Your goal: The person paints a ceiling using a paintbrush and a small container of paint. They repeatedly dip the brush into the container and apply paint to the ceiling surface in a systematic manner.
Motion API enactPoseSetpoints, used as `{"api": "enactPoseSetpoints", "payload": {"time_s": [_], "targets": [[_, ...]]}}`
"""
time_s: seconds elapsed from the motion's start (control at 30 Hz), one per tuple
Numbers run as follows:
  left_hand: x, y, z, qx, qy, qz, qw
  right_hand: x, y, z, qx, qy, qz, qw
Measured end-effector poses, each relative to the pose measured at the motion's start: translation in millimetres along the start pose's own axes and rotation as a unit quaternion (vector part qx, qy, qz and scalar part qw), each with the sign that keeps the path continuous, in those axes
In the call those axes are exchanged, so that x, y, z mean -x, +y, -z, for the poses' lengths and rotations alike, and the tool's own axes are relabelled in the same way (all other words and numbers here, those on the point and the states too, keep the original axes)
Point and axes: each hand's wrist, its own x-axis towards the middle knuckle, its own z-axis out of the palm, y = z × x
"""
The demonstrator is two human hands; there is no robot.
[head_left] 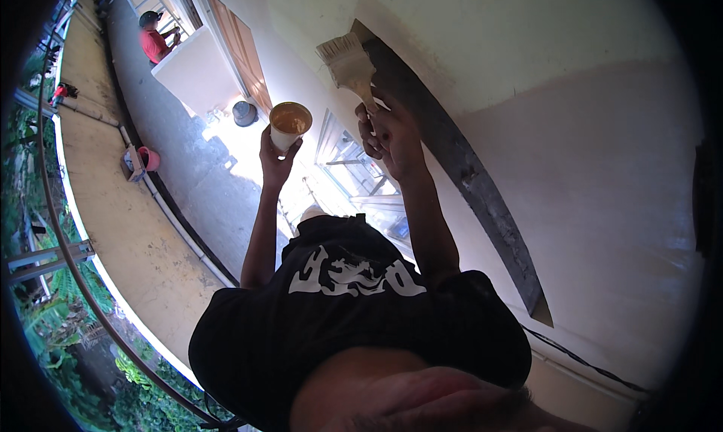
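My left hand (277, 161) is wrapped round a pale cup (283, 140) with tan-brown paint-like liquid inside, held upright at chest height or higher. To its right, my right hand (398, 137) is closed round the handle of a wide paintbrush (351, 67). The brush points up and to the left, its bristles coated in something pale. They are close to the wall (520, 70), but I cannot tell whether they touch it. Behind my right hand a long dark strip (474, 176) runs down the wall. Darker, damp-looking patches show on the wall around it.
A person in a red shirt (154, 43) is farther off at the upper left, beside a pale panel (190, 69). A dark bucket (244, 113) stands on the floor beyond the cup. Along the left run a low parapet (143, 213), a pink bucket (149, 158) and a pipe (172, 215).
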Motion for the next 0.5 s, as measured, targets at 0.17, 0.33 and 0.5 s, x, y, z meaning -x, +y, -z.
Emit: {"api": "enactPoseSetpoints", "payload": {"time_s": [0.17,0.33,0.5], "targets": [[1,4,-1,-0.004,-0.01,0.0,1.0,28,3,8,0.158,0.048,0.028,0.986],[-3,6,-18,0.035,-0.053,0.005,0.998,30,-10,-6,0.543,0.151,0.357,0.745],[-9,17,-45,0.075,-0.098,0.0,0.992,9,-35,-35,0.699,0.194,0.334,0.601]]}}
